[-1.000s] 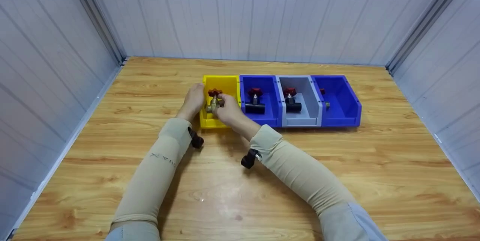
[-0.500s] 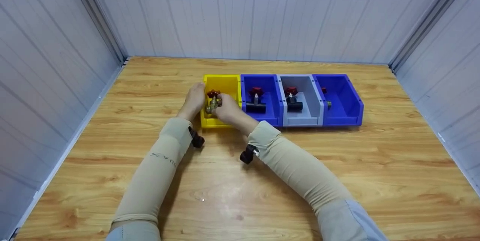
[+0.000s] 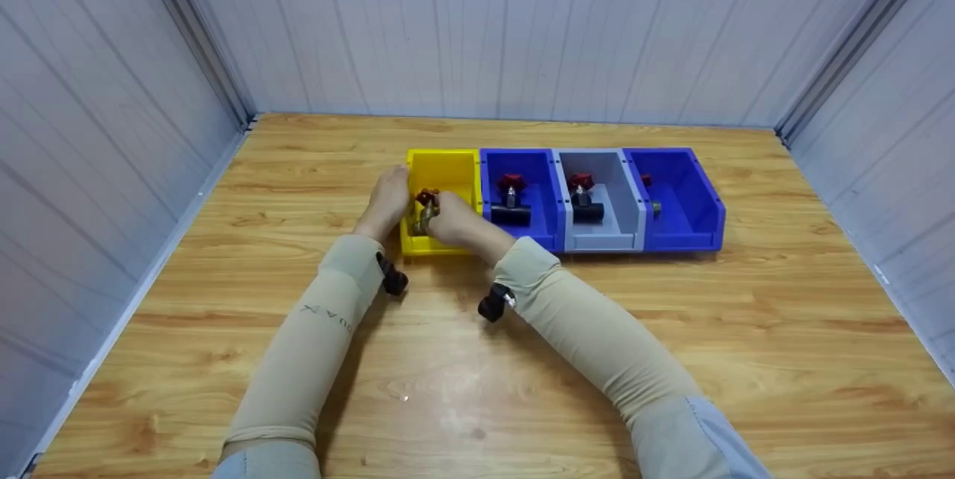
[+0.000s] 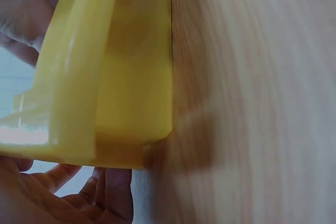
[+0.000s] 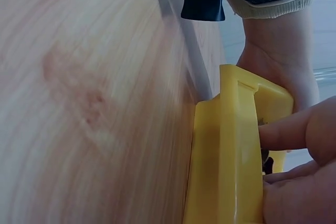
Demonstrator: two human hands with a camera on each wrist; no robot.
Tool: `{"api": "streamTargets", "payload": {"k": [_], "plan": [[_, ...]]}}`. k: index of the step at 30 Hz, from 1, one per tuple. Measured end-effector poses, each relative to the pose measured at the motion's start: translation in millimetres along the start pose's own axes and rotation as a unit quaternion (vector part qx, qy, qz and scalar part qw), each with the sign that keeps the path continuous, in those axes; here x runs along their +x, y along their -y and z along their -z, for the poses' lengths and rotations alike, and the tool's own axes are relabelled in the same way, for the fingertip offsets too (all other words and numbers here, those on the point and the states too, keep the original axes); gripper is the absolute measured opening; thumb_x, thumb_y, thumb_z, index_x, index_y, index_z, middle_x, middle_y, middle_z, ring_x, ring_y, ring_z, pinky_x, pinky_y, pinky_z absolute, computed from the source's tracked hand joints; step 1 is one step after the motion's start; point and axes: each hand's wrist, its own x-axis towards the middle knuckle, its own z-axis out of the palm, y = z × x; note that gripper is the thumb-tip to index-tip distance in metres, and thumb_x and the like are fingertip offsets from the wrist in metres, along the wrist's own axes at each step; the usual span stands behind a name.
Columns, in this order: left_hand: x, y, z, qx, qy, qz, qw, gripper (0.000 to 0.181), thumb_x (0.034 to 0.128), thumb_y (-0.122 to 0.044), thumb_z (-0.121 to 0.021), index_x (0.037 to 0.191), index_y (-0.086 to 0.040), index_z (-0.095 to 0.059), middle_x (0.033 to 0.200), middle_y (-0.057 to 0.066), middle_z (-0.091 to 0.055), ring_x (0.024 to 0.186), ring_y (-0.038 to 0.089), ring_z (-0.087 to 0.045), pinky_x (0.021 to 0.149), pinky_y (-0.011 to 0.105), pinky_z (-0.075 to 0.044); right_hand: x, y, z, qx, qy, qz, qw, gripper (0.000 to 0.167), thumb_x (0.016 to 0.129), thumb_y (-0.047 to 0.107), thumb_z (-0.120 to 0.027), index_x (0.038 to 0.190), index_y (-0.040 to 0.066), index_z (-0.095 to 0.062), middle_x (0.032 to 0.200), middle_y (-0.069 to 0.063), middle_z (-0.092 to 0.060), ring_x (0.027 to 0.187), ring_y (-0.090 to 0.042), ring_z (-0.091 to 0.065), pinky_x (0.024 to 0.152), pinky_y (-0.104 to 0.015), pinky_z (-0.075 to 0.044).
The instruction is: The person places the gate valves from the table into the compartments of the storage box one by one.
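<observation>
A brass valve with a red handwheel (image 3: 427,197) is in the yellow bin (image 3: 440,244), at the left end of the row. My right hand (image 3: 455,220) reaches into this bin and pinches the valve's body, hiding part of it. In the right wrist view, its thumb and fingers (image 5: 286,132) come over the yellow wall, with little of the valve visible. My left hand (image 3: 388,199) rests against the bin's left side. The left wrist view shows its loosely bent fingers (image 4: 100,195) beside the yellow wall.
To the right stand a blue bin (image 3: 548,240) and a grey bin (image 3: 604,242), each with a red-handled black valve. The end blue bin (image 3: 686,240) holds a partly hidden red-handled part. Panel walls surround the wooden table (image 3: 477,389).
Inside the yellow bin, the brass valve has turned and its handwheel has come lower, closer to my right hand. My left hand stays at the bin's side.
</observation>
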Motion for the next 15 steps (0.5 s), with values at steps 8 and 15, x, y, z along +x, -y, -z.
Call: {"api": "streamTargets", "payload": {"k": [8, 15], "plan": [[28.5, 23.3, -1.1, -0.010, 0.001, 0.000, 0.9999, 0.052, 0.1187, -0.037, -0.022, 0.133, -0.006, -0.061, 0.125, 0.013, -0.060, 0.116, 0.026, -0.055, 0.106, 0.041, -0.044, -1.5, 2, 2, -0.016, 0.010, 0.003, 0.9998, 0.010, 0.098, 0.001, -0.057, 0.091, 0.008, -0.056, 0.091, -0.004, -0.052, 0.085, -0.023, -0.052, 0.075, -0.029, -0.042], [77.6, 66.6, -4.0, -0.004, -0.009, -0.008, 0.9999, 0.050, 0.1176, -0.045, -0.023, 0.121, -0.016, -0.062, 0.117, 0.008, -0.060, 0.109, 0.024, -0.056, 0.099, 0.042, -0.045, -3.8, 5, 3, 0.000, 0.016, -0.014, 0.9998, 0.002, 0.101, 0.007, -0.059, 0.099, 0.007, -0.058, 0.092, -0.003, -0.053, 0.082, -0.021, -0.052, 0.073, -0.029, -0.043]]}}
